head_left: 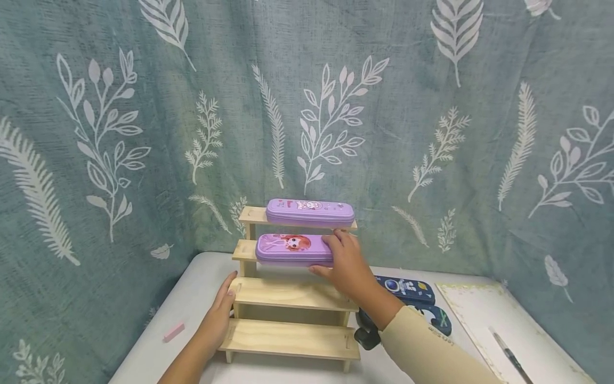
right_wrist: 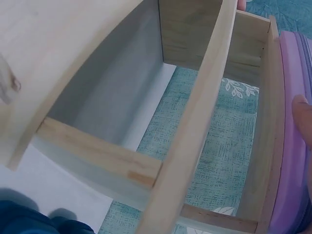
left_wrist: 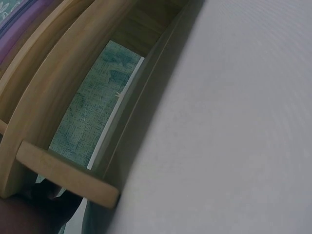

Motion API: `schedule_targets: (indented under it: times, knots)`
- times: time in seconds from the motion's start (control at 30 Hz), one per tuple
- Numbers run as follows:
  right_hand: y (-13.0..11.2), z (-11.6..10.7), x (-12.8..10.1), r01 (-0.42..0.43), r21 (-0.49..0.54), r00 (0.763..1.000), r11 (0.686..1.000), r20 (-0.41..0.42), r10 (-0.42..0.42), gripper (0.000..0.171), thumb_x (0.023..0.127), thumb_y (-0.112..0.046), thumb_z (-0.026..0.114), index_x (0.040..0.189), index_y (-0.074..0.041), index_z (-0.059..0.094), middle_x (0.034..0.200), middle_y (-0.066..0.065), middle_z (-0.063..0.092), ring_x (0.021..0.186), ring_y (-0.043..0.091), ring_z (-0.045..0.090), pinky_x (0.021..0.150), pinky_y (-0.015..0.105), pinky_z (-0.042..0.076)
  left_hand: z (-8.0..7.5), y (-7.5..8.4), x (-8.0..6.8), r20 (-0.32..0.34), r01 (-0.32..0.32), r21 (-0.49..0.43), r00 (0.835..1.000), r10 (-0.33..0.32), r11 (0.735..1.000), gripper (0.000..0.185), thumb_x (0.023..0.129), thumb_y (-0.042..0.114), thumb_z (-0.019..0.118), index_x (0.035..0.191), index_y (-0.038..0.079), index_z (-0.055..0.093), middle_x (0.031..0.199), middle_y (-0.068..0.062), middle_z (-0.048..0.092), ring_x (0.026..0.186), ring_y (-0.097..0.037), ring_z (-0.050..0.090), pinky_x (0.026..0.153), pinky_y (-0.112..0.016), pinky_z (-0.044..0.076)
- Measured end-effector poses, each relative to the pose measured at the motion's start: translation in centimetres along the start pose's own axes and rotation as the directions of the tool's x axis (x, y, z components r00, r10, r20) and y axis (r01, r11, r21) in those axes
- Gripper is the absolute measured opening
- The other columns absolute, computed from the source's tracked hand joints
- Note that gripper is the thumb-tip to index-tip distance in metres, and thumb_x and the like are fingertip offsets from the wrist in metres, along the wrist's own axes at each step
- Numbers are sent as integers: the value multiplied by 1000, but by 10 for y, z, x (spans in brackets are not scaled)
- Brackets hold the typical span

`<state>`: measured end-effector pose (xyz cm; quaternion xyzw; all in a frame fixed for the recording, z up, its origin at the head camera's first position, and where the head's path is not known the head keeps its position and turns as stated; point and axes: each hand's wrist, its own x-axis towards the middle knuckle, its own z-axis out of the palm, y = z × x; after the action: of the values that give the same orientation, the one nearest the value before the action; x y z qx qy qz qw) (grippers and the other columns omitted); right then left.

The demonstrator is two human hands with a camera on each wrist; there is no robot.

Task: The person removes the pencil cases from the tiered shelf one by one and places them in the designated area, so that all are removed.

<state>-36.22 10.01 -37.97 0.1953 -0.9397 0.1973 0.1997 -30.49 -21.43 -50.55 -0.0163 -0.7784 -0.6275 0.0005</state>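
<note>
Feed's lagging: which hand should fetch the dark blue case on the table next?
Right, probably. The right hand holds the purple case and the blue case lies on its side; the left hand steadies the rack opposite.

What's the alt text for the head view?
A person's right hand grips a purple pencil case on the second-highest step of a wooden tiered stand; the left hand rests against the stand's left side. Another purple case lies on top.

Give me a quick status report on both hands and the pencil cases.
Right hand grips purple pencil case on second-highest step. Left hand rests open against wooden step rack. Second purple case on top step; nothing blocking.
</note>
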Motion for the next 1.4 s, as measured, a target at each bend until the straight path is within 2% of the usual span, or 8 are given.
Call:
schedule_targets:
  times: [0.43,0.67,0.97,1.2,1.4]
  knots:
    - [0,-3,-6,-40,64,999,997,-11,41,81,78,-52,91,142,-16,56,148,13,50,135,43,50,113,58,44,2,2,-1,0,-5,3,1000,5,1000,53,114,51,21,166,47,9,178,-3,6,163,-40,1,123,-75,0]
    - [-3,-4,-11,-100,73,995,992,16,99,108,77,-53,92,160,-10,39,155,18,45,142,46,43,117,60,41,0,2,-2,-2,0,11,1000,0,1000,55,113,53,20,166,46,8,178,-3,6,163,-41,0,123,-74,0]
    - [-5,-11,-21,-144,83,990,986,14,144,106,73,-50,96,157,-8,46,156,16,45,142,43,43,114,58,44,2,0,0,3,-13,4,1000,13,1000,56,114,53,20,167,45,8,178,-4,5,163,-40,1,124,-73,-1]
    - [-4,-14,-32,-137,106,990,985,-14,140,101,69,-49,98,150,-8,53,150,14,48,136,38,47,111,56,47,5,0,-1,-9,-1,18,1000,1,1000,56,113,53,19,167,44,8,178,-5,8,163,-40,2,123,-75,-1]
    - [-4,-14,-41,-162,121,986,979,-14,165,102,67,-48,99,149,-10,52,149,12,47,136,36,46,109,56,49,3,2,-3,-5,5,18,1000,-5,1000,56,114,53,20,167,43,8,178,-5,7,163,-41,3,123,-74,-1]
